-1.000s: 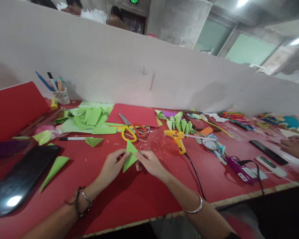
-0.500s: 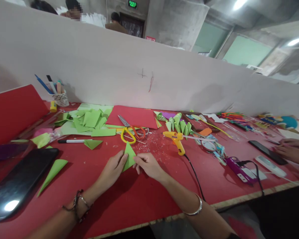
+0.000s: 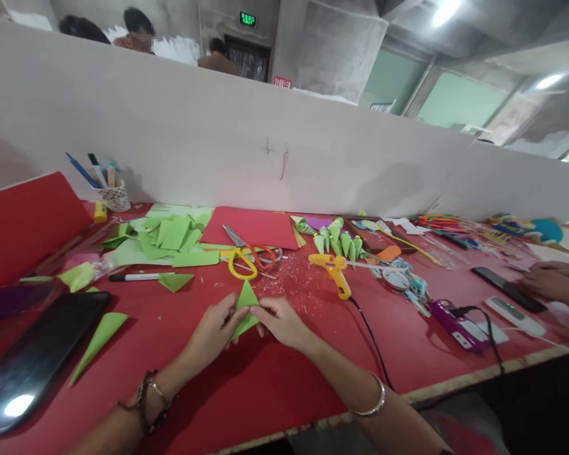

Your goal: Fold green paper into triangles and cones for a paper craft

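Between my two hands is a piece of green paper (image 3: 248, 294), its pointed end upward. My left hand (image 3: 217, 323) pinches its left side, while my right hand (image 3: 281, 321) grips the right side, the two thumbs meeting across the front. Fingers behind the paper are mostly hidden. Just beyond lie scissors (image 3: 243, 262) with yellow and orange handles. A yellow glue gun (image 3: 334, 273) rests to the right of my hands. On the left sit a green paper cone (image 3: 99, 341) and a folded green piece (image 3: 176, 281) over a marker (image 3: 135, 277).
Green paper pieces (image 3: 171, 232) are heaped at the back left, beside red sheets (image 3: 251, 227). Several finished-looking green cones (image 3: 336, 240) stand behind the glue gun. A black tray-like object (image 3: 42, 354) lies front left. Another person's hands (image 3: 554, 281) are at far right, near a purple power strip (image 3: 459, 325).
My right hand has shifted left and inward, bringing its thumb against the left thumb on the green paper. The view has tilted slightly upward.
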Action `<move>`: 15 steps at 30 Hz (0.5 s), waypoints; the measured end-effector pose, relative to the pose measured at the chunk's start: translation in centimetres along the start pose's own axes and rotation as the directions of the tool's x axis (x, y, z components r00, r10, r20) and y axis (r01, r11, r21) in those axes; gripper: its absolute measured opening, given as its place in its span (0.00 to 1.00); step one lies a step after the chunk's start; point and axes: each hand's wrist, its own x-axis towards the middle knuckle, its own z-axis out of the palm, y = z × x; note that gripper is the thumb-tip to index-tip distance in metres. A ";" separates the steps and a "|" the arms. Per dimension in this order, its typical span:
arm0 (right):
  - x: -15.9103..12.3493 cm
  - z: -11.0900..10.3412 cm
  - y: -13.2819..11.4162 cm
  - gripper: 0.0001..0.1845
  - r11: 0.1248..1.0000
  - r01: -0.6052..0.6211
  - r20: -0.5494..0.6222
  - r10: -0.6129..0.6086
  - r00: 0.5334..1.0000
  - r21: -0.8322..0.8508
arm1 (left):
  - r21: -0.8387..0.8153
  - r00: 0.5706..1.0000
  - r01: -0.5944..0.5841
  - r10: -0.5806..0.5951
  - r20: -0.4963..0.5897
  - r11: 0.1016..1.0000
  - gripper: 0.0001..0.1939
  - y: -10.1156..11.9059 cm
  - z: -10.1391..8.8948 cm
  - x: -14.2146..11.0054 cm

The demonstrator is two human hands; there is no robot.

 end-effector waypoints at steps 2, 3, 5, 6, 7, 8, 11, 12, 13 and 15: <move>0.0 0.1 0.1 0.22 1.000 -0.013 0.020 0.013 1.000 0.006 | -0.006 1.000 0.002 -0.002 -0.008 1.000 0.14 -0.1 0.0 -0.1; 0.1 0.2 0.1 0.22 1.000 -0.019 0.024 0.018 1.000 0.013 | -0.002 1.000 -0.009 0.009 -0.024 1.000 0.14 -0.1 0.0 -0.1; 0.1 0.3 0.1 0.22 1.000 -0.016 0.027 0.016 0.999 0.022 | -0.005 0.999 -0.025 0.025 -0.041 1.000 0.15 -0.1 0.0 -0.1; 0.1 0.3 0.1 0.23 1.000 -0.007 0.026 0.007 1.000 0.021 | -0.017 0.999 -0.023 0.022 -0.039 1.000 0.15 -0.1 0.0 0.0; 0.1 0.4 0.1 0.23 1.000 0.004 0.026 -0.005 1.000 0.016 | -0.038 1.000 -0.013 0.012 -0.021 0.999 0.15 -0.1 -0.1 0.0; 0.1 0.3 0.1 0.23 1.000 0.014 0.026 -0.015 1.000 0.013 | -0.070 1.000 0.005 -0.004 0.011 0.998 0.16 -0.1 -0.1 0.0; 0.1 0.3 0.1 0.22 1.000 0.023 0.020 -0.023 1.000 0.019 | -0.185 0.986 0.082 -0.053 0.160 0.979 0.20 0.0 -0.1 0.0; 0.1 0.3 0.1 0.22 1.000 0.021 0.012 -0.021 1.000 0.022 | -0.206 0.978 0.103 -0.061 0.201 0.973 0.21 0.1 -0.1 0.0; 0.1 0.3 0.1 0.21 1.000 0.019 0.002 -0.019 1.000 0.022 | -0.217 0.973 0.108 -0.058 0.223 0.970 0.21 0.1 -0.1 0.0; 0.0 0.3 0.1 0.21 1.000 0.019 -0.018 -0.019 1.000 0.018 | -0.220 0.974 0.076 -0.025 0.224 0.972 0.21 0.2 -0.1 0.0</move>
